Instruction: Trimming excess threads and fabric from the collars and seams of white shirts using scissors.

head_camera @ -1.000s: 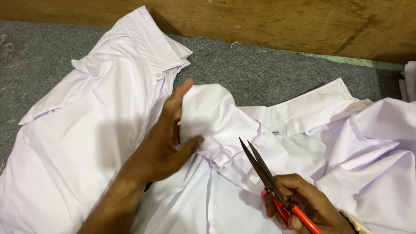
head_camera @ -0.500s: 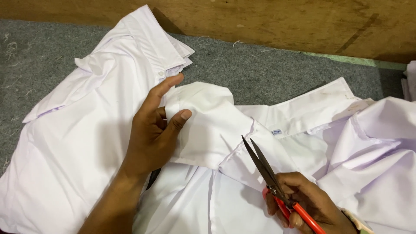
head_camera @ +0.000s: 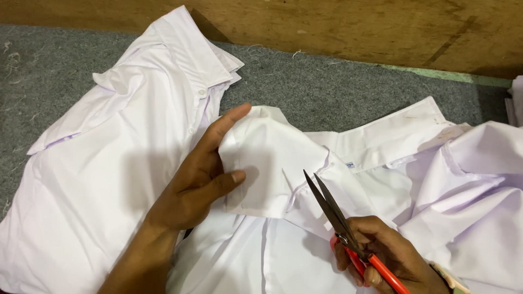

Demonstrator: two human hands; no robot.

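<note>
Fabric of the white shirt [head_camera: 283, 163] looks thin, light and limp, lying crumpled on the grey table [head_camera: 327, 81]. My left hand [head_camera: 201, 179] pinches a raised fold between thumb and fingers; I judge a seam or collar edge gives the firmest grip. My right hand [head_camera: 381, 256] is closed around red-handled scissors [head_camera: 338, 218], blades nearly shut, tips just over the cloth.

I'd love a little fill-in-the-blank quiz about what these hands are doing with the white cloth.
1. The right hand holds a pair of ____ with red handles.
2. The left hand pinches a fold of the ____ shirt.
3. The shirts lie on a ____ felt-like surface.
4. The blades' tips are ____ together.

Missing words: scissors; white; grey; nearly closed
</note>
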